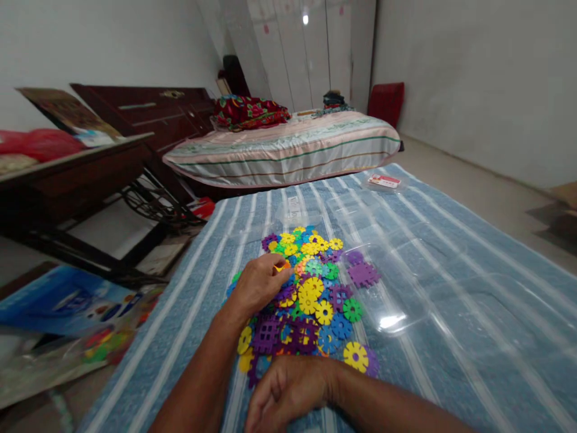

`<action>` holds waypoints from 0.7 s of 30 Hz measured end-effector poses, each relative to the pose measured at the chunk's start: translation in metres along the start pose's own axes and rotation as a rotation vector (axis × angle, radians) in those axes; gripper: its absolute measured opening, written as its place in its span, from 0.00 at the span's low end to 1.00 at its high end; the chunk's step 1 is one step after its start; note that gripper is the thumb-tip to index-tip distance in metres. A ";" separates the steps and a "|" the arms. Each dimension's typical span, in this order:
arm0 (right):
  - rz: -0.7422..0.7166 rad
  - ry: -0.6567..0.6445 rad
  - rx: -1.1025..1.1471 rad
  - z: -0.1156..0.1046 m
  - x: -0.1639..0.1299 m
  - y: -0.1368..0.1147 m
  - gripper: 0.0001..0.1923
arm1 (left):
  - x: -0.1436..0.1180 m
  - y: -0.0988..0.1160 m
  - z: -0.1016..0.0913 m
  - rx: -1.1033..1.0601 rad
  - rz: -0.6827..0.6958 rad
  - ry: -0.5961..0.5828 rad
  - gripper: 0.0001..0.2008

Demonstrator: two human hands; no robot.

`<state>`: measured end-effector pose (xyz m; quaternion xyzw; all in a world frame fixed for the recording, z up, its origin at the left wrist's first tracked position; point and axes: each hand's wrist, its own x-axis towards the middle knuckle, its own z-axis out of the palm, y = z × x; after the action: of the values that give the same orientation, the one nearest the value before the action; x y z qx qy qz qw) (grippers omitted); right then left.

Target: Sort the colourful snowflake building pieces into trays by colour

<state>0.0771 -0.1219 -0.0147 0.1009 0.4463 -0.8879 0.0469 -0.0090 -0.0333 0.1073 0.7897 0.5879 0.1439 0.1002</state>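
Note:
A spread pile of plastic interlocking pieces, both discs and squares, lies on the striped cloth in front of me. My left hand (261, 282) reaches over its left side, thumb and forefinger closed round an orange interlocking piece (283, 265). My right hand (291, 391) rests at the pile's near edge, fingers curled in; anything inside them is hidden. Close to it are purple square lattice pieces (304, 337) and a yellow notched disc (356, 356). A green disc (352, 310) and a flat purple square (363, 274) lie along the right side.
Clear plastic trays (396, 294) lie right of the pile, more at its far side. A card in clear packaging (384, 181) sits at the far right corner. Beyond stands a bed (288, 153); at left, a sewing-machine table (76, 157) and a blue package (67, 300).

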 end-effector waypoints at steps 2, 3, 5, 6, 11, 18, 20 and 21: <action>-0.025 -0.019 0.013 0.003 -0.006 -0.001 0.29 | -0.013 -0.007 0.001 -0.009 -0.031 0.014 0.13; -0.034 -0.030 0.011 0.005 -0.009 -0.002 0.30 | -0.019 -0.010 0.002 -0.008 -0.043 0.026 0.13; -0.051 -0.042 -0.002 0.008 -0.014 -0.003 0.31 | -0.033 -0.013 0.003 0.001 -0.059 0.049 0.11; -0.057 -0.046 -0.009 0.010 -0.016 -0.004 0.32 | -0.039 -0.013 0.003 -0.001 -0.062 0.059 0.10; -0.047 -0.034 -0.026 0.016 -0.020 -0.003 0.31 | -0.073 -0.013 0.006 -0.066 -0.067 0.082 0.08; -0.032 -0.024 -0.040 0.017 -0.022 -0.004 0.30 | -0.113 -0.016 0.015 -0.010 -0.088 -0.164 0.26; -0.024 -0.029 -0.039 0.017 -0.022 -0.004 0.30 | -0.118 -0.018 0.020 0.007 -0.083 -0.183 0.29; -0.023 -0.029 -0.038 0.016 -0.022 -0.004 0.30 | -0.119 -0.019 0.021 0.010 -0.082 -0.188 0.30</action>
<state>0.0956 -0.1330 0.0025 0.0823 0.4633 -0.8812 0.0451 -0.0506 -0.1410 0.0680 0.7755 0.6083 0.0621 0.1569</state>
